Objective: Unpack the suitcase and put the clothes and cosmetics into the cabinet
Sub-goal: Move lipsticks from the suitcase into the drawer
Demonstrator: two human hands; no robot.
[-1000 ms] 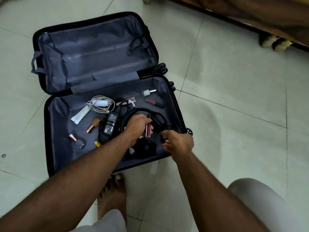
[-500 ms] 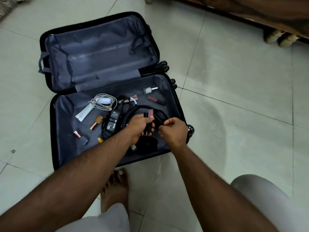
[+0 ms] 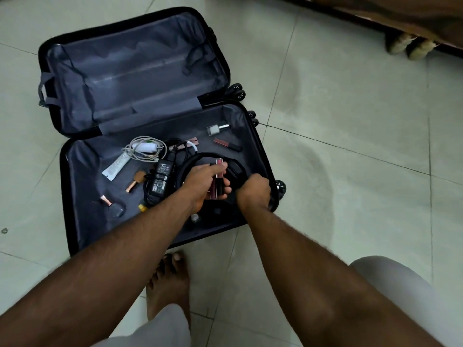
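Two lip-gloss tubes (image 3: 218, 180) are gripped upright in the left hand (image 3: 200, 185) above the open suitcase (image 3: 260, 156) on the floor. The right hand (image 3: 254, 194) is curled at the near rim, though what it pinches cannot be told. Small cosmetics should be gathered into one hand before any trip to the cabinet. Left in the lower half are a white tube (image 3: 116, 166), nail polish bottle (image 3: 217, 129), charger brick (image 3: 160, 179), cables and headphones (image 3: 233, 169); no clothes are seen.

Black suitcase (image 3: 75, 196) open flat; cosmetics (image 3: 217, 130) scattered inside.
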